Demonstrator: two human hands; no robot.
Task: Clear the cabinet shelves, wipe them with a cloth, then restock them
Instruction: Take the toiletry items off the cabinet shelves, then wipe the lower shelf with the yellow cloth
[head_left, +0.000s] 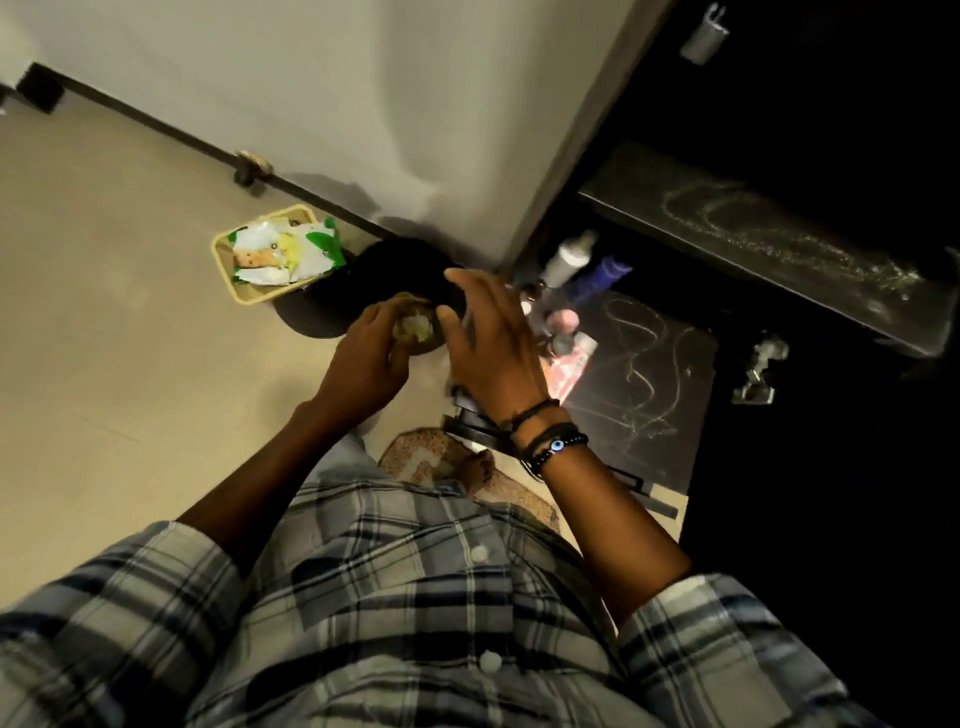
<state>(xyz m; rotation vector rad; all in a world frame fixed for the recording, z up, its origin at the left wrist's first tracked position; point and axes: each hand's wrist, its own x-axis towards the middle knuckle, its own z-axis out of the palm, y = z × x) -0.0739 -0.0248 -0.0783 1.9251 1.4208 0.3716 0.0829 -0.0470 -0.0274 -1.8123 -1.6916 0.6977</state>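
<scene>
Cabinet shelves (753, 244), dark and streaked with pale smears, are seen at right, the lower one (649, 364) carrying a cluster of bottles (571, 270) near its left end. A crumpled, yellowish cloth-like wad (415, 325) is gripped by the left hand (363, 358), fingers curled around it, above the floor (104, 312). The right hand (488, 348), beaded bracelets at the wrist, is held just beside it with fingers spread. A yellow tray (223, 260) of packets is set on the floor by the wall.
</scene>
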